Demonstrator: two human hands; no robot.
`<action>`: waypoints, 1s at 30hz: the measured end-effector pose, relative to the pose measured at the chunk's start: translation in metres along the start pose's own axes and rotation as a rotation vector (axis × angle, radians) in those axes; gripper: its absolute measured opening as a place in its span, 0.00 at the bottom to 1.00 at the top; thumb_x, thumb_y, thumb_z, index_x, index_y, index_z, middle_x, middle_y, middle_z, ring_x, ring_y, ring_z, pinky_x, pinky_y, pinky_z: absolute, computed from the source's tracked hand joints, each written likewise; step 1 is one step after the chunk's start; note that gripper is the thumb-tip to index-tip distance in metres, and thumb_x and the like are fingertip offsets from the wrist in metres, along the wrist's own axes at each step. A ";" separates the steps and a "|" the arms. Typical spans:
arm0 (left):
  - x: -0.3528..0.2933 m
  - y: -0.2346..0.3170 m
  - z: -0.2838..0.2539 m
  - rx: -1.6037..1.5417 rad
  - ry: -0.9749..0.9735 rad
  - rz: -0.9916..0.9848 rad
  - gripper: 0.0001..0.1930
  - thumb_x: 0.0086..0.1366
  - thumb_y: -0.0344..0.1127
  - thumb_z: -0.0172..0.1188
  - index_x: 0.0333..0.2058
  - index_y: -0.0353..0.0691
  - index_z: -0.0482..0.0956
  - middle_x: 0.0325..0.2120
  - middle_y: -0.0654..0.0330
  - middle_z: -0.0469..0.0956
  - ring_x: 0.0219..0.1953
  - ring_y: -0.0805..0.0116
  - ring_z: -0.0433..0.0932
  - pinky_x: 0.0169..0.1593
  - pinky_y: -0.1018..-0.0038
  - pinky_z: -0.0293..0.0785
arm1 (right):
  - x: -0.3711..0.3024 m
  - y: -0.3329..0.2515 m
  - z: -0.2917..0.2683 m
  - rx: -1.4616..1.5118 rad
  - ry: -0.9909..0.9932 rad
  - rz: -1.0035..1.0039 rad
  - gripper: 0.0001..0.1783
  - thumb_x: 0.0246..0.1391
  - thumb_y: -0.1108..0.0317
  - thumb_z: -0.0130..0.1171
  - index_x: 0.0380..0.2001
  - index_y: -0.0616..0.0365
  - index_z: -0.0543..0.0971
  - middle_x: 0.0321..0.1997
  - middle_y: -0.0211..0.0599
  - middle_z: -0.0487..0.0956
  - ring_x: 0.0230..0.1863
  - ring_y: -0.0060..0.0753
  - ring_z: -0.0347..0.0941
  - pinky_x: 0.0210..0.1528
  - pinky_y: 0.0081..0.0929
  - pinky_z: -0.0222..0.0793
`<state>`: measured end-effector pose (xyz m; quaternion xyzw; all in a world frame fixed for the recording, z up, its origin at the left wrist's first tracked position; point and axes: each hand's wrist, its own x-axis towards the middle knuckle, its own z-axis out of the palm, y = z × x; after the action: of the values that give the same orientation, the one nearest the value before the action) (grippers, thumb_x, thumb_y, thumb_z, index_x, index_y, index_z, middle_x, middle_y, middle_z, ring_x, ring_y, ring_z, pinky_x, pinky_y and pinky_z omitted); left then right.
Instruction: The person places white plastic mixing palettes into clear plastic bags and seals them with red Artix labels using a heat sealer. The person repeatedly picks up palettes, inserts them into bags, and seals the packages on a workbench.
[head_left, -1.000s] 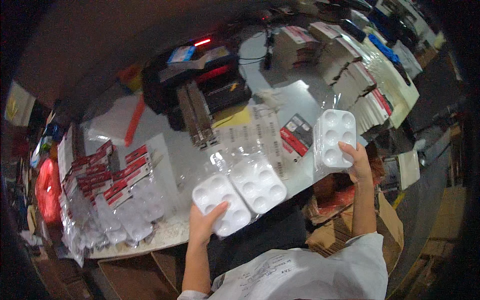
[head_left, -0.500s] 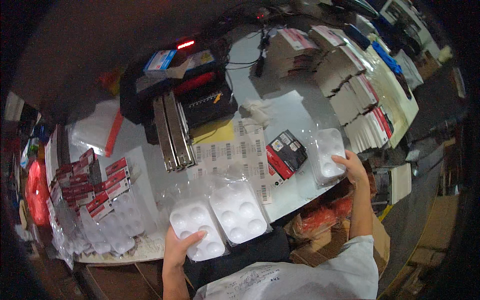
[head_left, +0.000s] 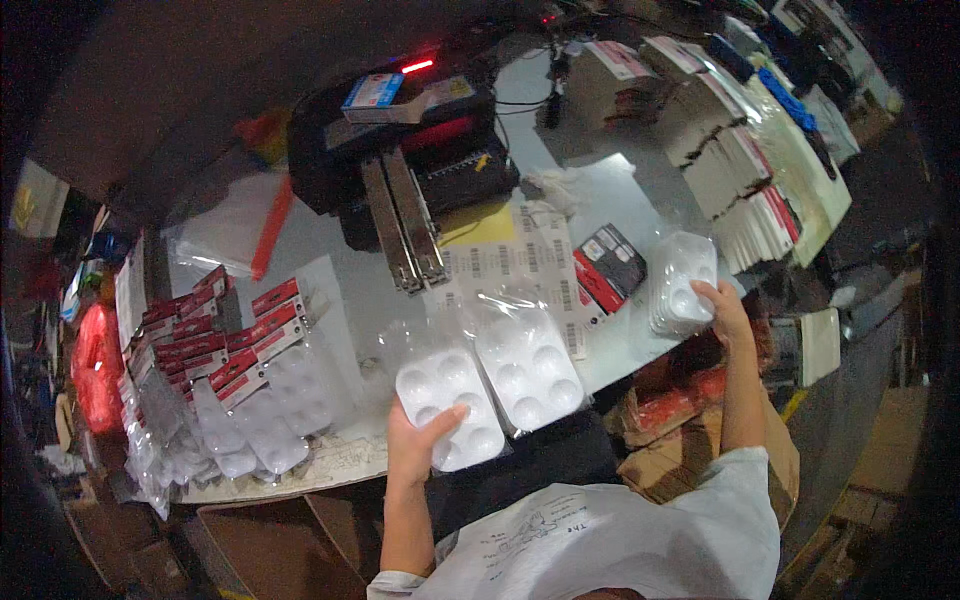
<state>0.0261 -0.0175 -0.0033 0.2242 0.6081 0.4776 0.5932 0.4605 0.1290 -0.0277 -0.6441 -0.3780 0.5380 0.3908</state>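
Note:
My left hand [head_left: 425,437] grips a white plastic palette with round wells [head_left: 452,398] in a clear bag at the table's front edge, thumb on top. Just right of it, a second bagged white palette [head_left: 528,370] lies close alongside; my left hand does not visibly touch it. Farther right, my right hand [head_left: 724,308] is closed on the edge of a bagged white palette [head_left: 689,280], which seems to top a small stack. Between the hands, a black-and-red card [head_left: 609,268] lies on a sheet of barcode labels [head_left: 507,256].
At left lie several bagged palettes with red header cards [head_left: 262,345] and a clear bag with a red strip [head_left: 270,230]. A black machine with metal rails [head_left: 400,225] stands at the back. Stacks of cards [head_left: 745,215] line the right side; a cardboard box [head_left: 680,450] sits below the table.
The whole scene has shifted right and slightly up in the view. Both hands keep hold of their palettes, and the right one's layered edge shows more now.

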 end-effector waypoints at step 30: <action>-0.037 0.047 0.038 0.793 0.305 0.856 0.38 0.53 0.37 0.61 0.60 0.36 0.53 0.61 0.52 0.53 0.61 0.58 0.56 0.57 0.63 0.57 | -0.091 0.068 0.085 -0.490 0.556 -0.174 0.40 0.49 0.48 0.60 0.54 0.69 0.61 0.49 0.47 0.60 0.46 0.38 0.62 0.51 0.33 0.60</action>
<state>0.0550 -0.0158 0.0614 0.5822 0.6738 0.4374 0.1257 0.3691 0.0269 -0.0629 -0.8053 -0.4283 0.2013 0.3570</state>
